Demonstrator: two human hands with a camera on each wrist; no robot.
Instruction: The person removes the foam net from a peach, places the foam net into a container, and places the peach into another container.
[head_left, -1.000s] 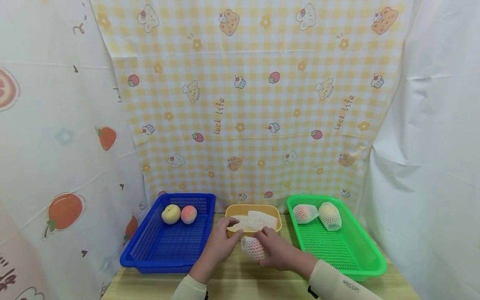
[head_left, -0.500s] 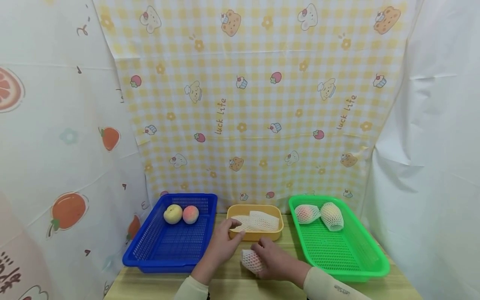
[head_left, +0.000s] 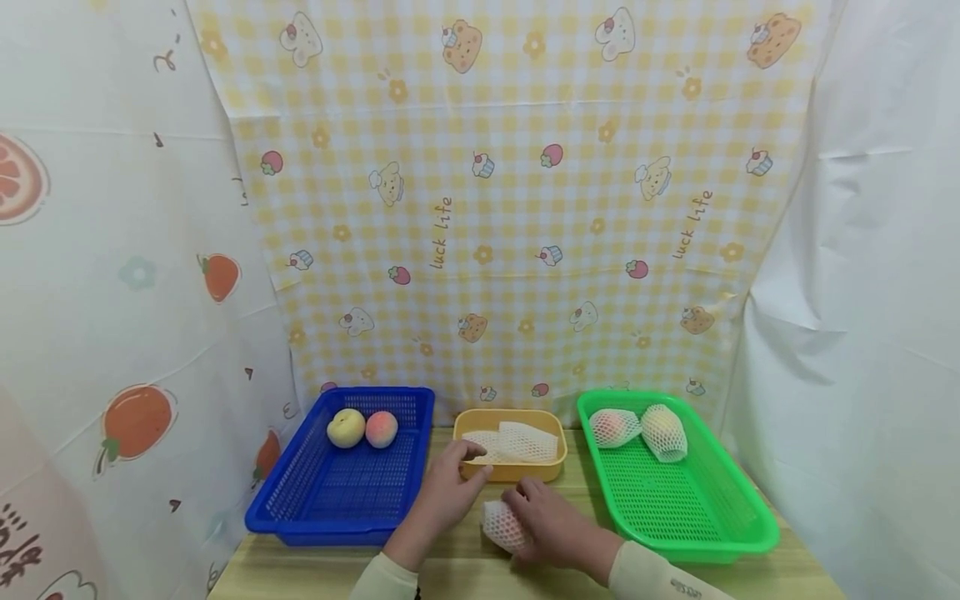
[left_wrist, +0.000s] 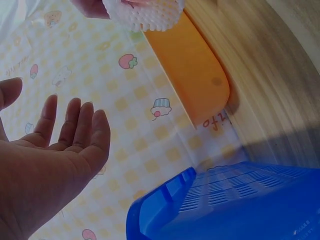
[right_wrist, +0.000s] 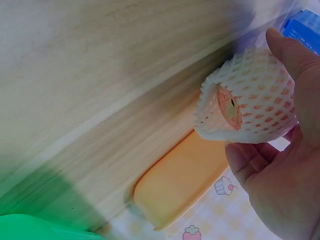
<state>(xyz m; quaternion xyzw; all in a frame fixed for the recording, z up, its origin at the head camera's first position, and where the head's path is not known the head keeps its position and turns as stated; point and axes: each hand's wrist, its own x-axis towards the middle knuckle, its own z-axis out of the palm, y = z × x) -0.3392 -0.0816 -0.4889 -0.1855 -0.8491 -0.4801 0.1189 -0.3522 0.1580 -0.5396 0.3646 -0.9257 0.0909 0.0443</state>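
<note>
In the head view my right hand [head_left: 551,521] grips a peach in a white foam net sleeve [head_left: 502,527], in front of the yellow tray. The right wrist view shows thumb and fingers curled round the netted peach [right_wrist: 255,102], its pinkish end visible through the sleeve's opening. My left hand [head_left: 447,487] hovers to its left with nothing in it; in the left wrist view the left hand [left_wrist: 65,145] has its fingers apart and relaxed. Inside the yellow tray [head_left: 510,472], near the left fingertips, lie white foam net sleeves [head_left: 528,442].
At left a blue basket [head_left: 337,529] holds a yellow peach [head_left: 346,428] and a pink peach [head_left: 382,429]. A green basket [head_left: 738,546] at right holds two netted fruits [head_left: 664,433]. A patterned cloth [head_left: 487,208] hangs behind the wooden table [head_left: 465,575].
My right hand has lowered toward me with the netted peach, away from the yellow tray. The left hand has stayed nearly in place.
</note>
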